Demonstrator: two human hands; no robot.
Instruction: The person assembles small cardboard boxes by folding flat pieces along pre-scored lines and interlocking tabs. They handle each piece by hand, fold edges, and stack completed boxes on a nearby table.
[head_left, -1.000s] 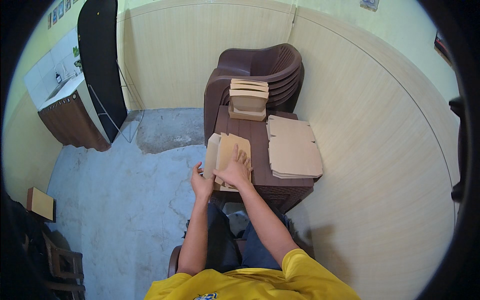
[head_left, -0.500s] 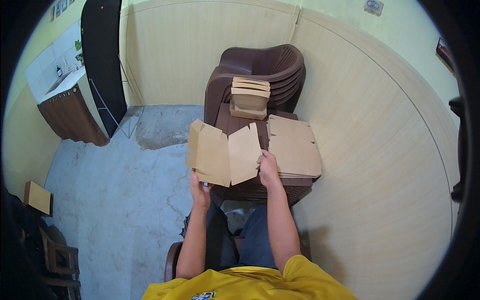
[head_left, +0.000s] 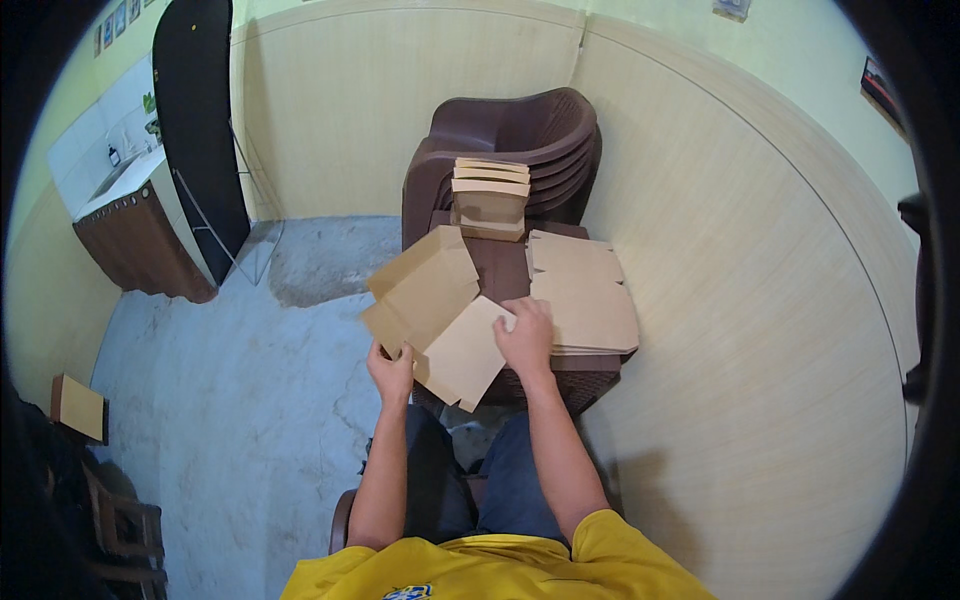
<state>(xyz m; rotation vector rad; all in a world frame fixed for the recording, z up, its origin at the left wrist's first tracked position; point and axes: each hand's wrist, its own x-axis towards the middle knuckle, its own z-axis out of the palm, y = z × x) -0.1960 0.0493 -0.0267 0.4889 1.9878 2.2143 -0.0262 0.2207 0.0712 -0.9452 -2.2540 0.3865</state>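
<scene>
Stacking up at twelve o'clock, brown plastic chairs [head_left: 520, 130] back a dark table [head_left: 500, 270] bearing a flat cardboard pile [head_left: 585, 300] and folded boxes [head_left: 490, 195]. Half a second on, the unfolded cardboard blank [head_left: 435, 305] has dropped lower and tilted (long axis seven to one o'clock), over the table's near-left edge. Left hand [head_left: 392, 370] pinches its lower corner; right hand [head_left: 527, 335] presses flat on it, fingers together.
</scene>
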